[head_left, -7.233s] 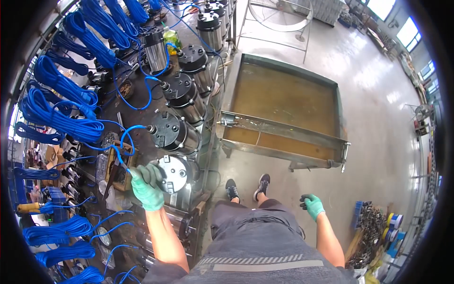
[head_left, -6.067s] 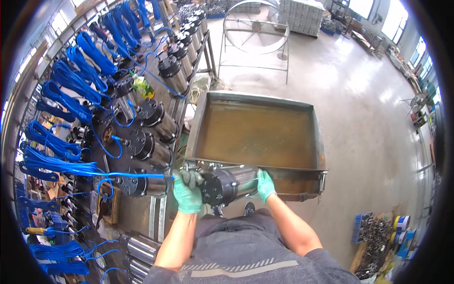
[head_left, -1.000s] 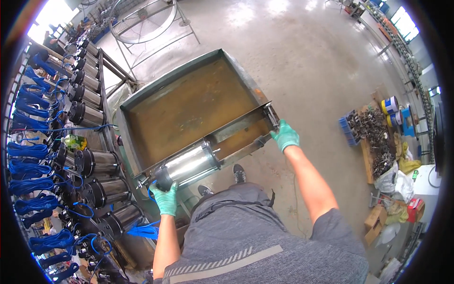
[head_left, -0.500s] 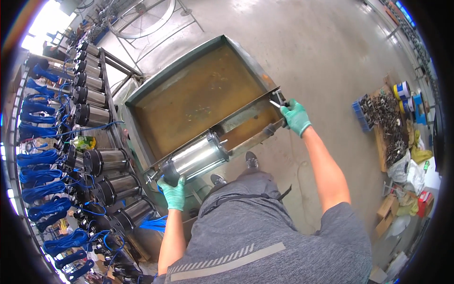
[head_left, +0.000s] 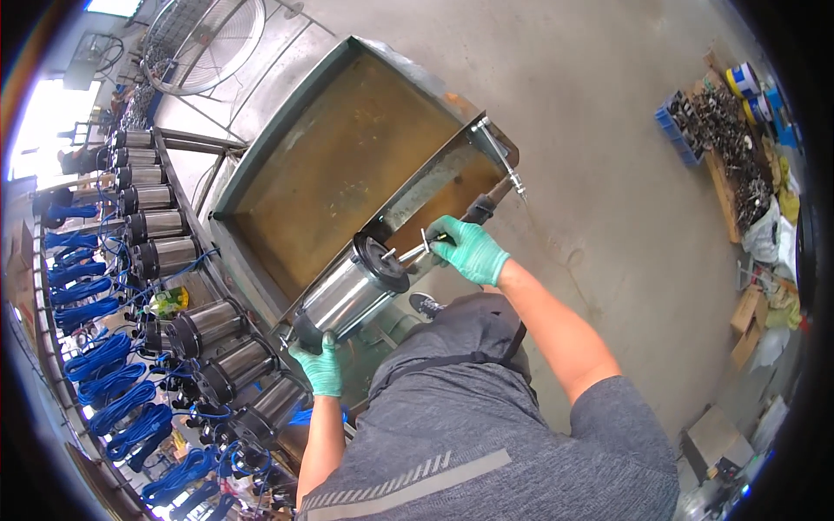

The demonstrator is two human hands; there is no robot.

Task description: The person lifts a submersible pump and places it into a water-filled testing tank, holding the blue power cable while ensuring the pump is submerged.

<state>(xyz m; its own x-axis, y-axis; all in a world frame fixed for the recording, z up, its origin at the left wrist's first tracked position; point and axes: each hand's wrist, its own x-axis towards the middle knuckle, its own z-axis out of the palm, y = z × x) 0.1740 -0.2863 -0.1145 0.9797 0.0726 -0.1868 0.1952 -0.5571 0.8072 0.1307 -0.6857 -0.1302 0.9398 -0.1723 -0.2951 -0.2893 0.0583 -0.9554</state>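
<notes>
A shiny steel cylinder with black end caps, like a pump motor, lies across the near rim of a green metal tank. My gloved left hand grips its lower left end, thumb on top, with some fingers hidden beneath. At the cylinder's other end, my gloved right hand pinches a T-shaped metal tool, close to the stub shaft. Whether the tool touches the shaft I cannot tell. Brownish liquid stands in the tank.
Several similar steel cylinders with blue cable coils line the rack at left. A threaded-rod clamp sits on the tank's right corner. A large fan stands behind. At right are a blue crate and a heap of metal parts.
My right hand has left the clamp at the tank's right corner and come left to the cylinder's shaft end. My left hand stays on the cylinder's lower end. The view has turned somewhat.
</notes>
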